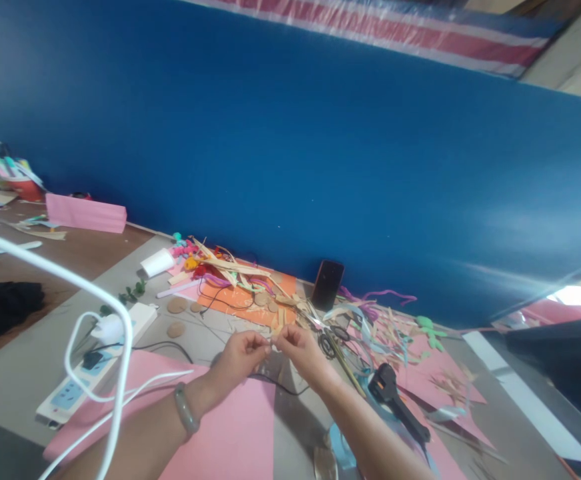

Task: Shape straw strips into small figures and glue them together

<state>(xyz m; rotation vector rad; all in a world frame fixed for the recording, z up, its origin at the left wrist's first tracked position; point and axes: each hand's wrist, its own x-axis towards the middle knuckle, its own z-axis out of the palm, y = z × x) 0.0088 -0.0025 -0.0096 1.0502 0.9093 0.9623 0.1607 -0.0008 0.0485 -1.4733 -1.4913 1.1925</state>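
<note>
Both hands meet at the middle of the table, their fingertips almost touching. My left hand [240, 357], with a greyish bangle [186, 408] on its wrist, is closed in a pinch. My right hand [301, 350] pinches too, right beside it. Whatever lies between the fingertips is too small to make out. Beneath my left forearm lies a pink paper sheet [235, 427]. Just past the fingers are pale flat strips [281, 319] and an orange sheet [225, 300]. Scissors [331, 341] lie to the right of my right hand, and a black glue gun [398, 400] rests farther right.
A white power strip [98, 367] with a looping white cable [129, 333] is at the left. A phone [327, 285] leans against the blue partition [290, 147]. A white paper cup [157, 263], round wooden discs [176, 330] and craft scraps [230, 267] lie around.
</note>
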